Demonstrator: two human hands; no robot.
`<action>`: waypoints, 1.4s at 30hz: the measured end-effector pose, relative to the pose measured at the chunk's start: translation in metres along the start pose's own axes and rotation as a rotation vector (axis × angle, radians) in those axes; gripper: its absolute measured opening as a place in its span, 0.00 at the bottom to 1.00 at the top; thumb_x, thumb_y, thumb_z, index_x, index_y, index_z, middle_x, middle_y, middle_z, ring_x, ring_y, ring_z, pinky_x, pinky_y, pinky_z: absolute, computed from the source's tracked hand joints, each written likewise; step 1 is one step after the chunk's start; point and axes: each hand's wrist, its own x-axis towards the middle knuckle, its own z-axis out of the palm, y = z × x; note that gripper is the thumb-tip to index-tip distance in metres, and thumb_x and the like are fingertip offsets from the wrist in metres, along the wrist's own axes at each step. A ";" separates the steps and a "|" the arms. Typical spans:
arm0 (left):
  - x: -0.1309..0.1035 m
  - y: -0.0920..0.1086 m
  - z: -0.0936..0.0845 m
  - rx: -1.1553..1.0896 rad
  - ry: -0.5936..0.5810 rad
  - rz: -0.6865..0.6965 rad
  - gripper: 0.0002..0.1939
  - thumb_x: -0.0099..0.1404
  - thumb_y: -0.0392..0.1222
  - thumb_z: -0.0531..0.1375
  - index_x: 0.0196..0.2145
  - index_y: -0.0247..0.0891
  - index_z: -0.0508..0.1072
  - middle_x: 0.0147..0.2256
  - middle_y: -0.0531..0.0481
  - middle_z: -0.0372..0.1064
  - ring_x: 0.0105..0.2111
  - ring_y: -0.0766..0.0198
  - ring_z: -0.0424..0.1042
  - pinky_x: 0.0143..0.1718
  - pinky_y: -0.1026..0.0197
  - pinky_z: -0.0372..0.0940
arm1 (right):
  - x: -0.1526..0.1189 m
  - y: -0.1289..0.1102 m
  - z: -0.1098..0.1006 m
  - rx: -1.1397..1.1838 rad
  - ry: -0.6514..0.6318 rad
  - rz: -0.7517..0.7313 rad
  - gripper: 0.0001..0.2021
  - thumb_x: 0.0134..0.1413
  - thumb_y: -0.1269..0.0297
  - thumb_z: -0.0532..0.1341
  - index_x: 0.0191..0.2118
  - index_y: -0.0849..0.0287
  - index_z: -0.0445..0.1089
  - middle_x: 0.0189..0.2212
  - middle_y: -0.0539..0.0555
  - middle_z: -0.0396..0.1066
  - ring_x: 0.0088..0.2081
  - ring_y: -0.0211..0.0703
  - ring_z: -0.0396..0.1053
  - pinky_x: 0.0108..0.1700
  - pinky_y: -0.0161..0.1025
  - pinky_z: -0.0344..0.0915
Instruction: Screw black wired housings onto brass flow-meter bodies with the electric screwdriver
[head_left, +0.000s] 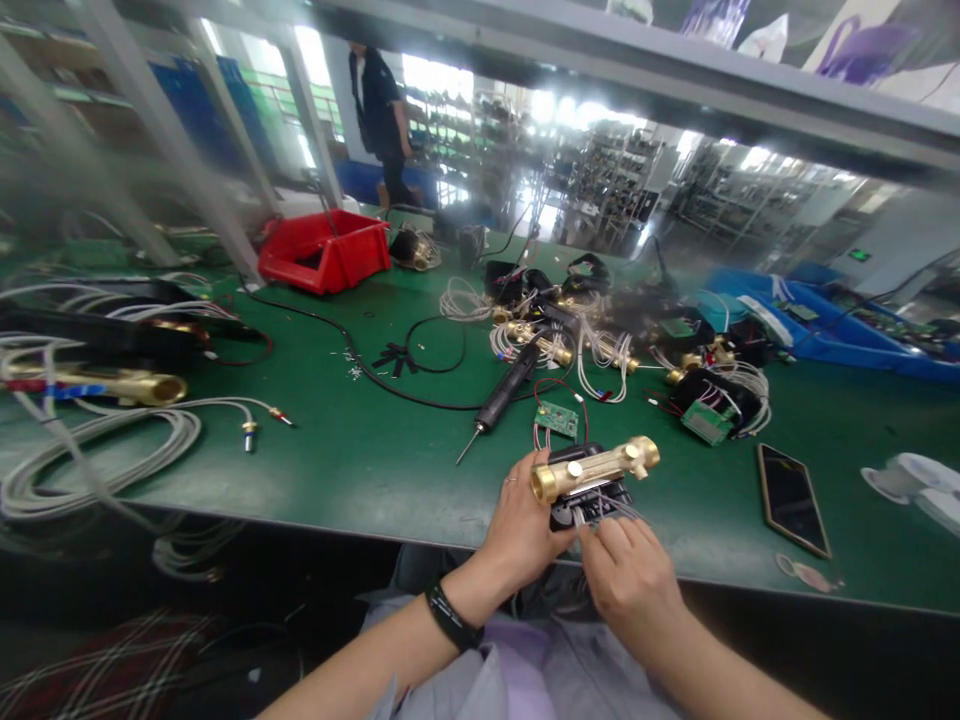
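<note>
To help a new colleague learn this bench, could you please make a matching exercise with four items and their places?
Column one
1. Red bin
2. Phone
3. Black screwdriver
4. Nearest brass tube

Column two
A. Mid-bench, tip towards the front edge
B. Against the black housing in the left hand
C. Towards the back, on the left
D. Near the front edge, on the right

Pairs: 1-C, 2-D, 3-A, 4-B

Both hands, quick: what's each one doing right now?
Left hand: closed on the black housing with the brass tube.
Right hand: fingers pinched at the grey wires; exact grip can't be told.
</note>
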 end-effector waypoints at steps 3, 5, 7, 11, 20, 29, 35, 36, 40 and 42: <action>0.000 0.000 0.000 0.008 -0.010 0.009 0.50 0.48 0.41 0.69 0.62 0.38 0.47 0.58 0.39 0.52 0.59 0.47 0.53 0.59 0.44 0.54 | 0.002 0.010 -0.001 -0.005 -0.029 0.023 0.08 0.58 0.73 0.55 0.29 0.60 0.66 0.26 0.53 0.59 0.30 0.44 0.54 0.34 0.44 0.48; -0.001 0.000 0.000 0.016 -0.008 0.013 0.50 0.48 0.40 0.69 0.62 0.38 0.46 0.59 0.39 0.51 0.59 0.48 0.53 0.59 0.45 0.53 | 0.006 0.018 -0.002 -0.010 -0.037 0.039 0.09 0.58 0.73 0.55 0.27 0.59 0.65 0.25 0.52 0.59 0.30 0.44 0.54 0.33 0.43 0.48; -0.001 0.000 -0.001 0.025 -0.006 0.013 0.50 0.48 0.39 0.69 0.62 0.38 0.46 0.59 0.39 0.52 0.60 0.49 0.52 0.60 0.46 0.53 | 0.009 0.023 -0.002 -0.012 -0.023 0.092 0.10 0.57 0.73 0.56 0.26 0.59 0.65 0.25 0.53 0.59 0.29 0.44 0.54 0.33 0.43 0.48; 0.000 0.001 0.000 0.042 -0.025 0.021 0.48 0.49 0.41 0.69 0.61 0.37 0.47 0.59 0.39 0.52 0.60 0.51 0.52 0.61 0.48 0.52 | 0.012 0.020 -0.002 0.044 0.032 0.143 0.10 0.59 0.72 0.55 0.27 0.60 0.68 0.24 0.53 0.59 0.29 0.44 0.54 0.33 0.42 0.50; -0.002 -0.003 0.002 0.051 -0.019 0.026 0.48 0.52 0.40 0.67 0.63 0.39 0.44 0.59 0.40 0.51 0.60 0.50 0.51 0.59 0.45 0.54 | 0.002 0.011 0.013 0.169 0.161 0.014 0.07 0.57 0.74 0.58 0.41 0.65 0.70 0.26 0.53 0.63 0.30 0.43 0.56 0.33 0.43 0.52; 0.000 -0.003 0.002 0.027 -0.022 -0.020 0.49 0.50 0.40 0.68 0.62 0.38 0.46 0.59 0.39 0.52 0.60 0.50 0.52 0.60 0.46 0.54 | -0.022 0.012 0.015 0.056 -0.022 -0.045 0.13 0.60 0.74 0.50 0.45 0.67 0.70 0.27 0.55 0.61 0.29 0.44 0.58 0.31 0.43 0.54; 0.002 -0.004 0.000 0.069 -0.049 0.023 0.46 0.50 0.41 0.64 0.62 0.36 0.47 0.60 0.38 0.50 0.61 0.49 0.50 0.61 0.45 0.52 | -0.044 -0.008 0.039 0.069 0.046 0.060 0.17 0.58 0.78 0.49 0.52 0.75 0.64 0.27 0.58 0.63 0.28 0.45 0.61 0.29 0.43 0.60; 0.002 -0.003 0.001 0.083 -0.051 0.015 0.47 0.50 0.42 0.64 0.63 0.36 0.46 0.60 0.38 0.50 0.61 0.48 0.50 0.61 0.44 0.52 | -0.045 -0.010 0.041 0.091 0.031 0.066 0.18 0.59 0.78 0.49 0.53 0.75 0.64 0.28 0.59 0.63 0.29 0.45 0.61 0.29 0.43 0.61; 0.000 0.001 0.006 0.141 0.008 -0.041 0.45 0.54 0.48 0.63 0.63 0.35 0.46 0.60 0.36 0.50 0.61 0.46 0.51 0.60 0.42 0.53 | -0.042 -0.012 0.037 0.170 0.013 0.106 0.16 0.60 0.75 0.50 0.52 0.73 0.64 0.29 0.60 0.66 0.30 0.46 0.64 0.31 0.43 0.65; -0.001 0.001 0.009 0.148 0.027 -0.025 0.44 0.55 0.48 0.63 0.63 0.36 0.46 0.60 0.37 0.50 0.61 0.46 0.51 0.59 0.41 0.54 | -0.038 -0.012 0.029 0.234 0.063 0.128 0.14 0.60 0.73 0.52 0.50 0.70 0.66 0.30 0.59 0.68 0.31 0.46 0.65 0.32 0.42 0.65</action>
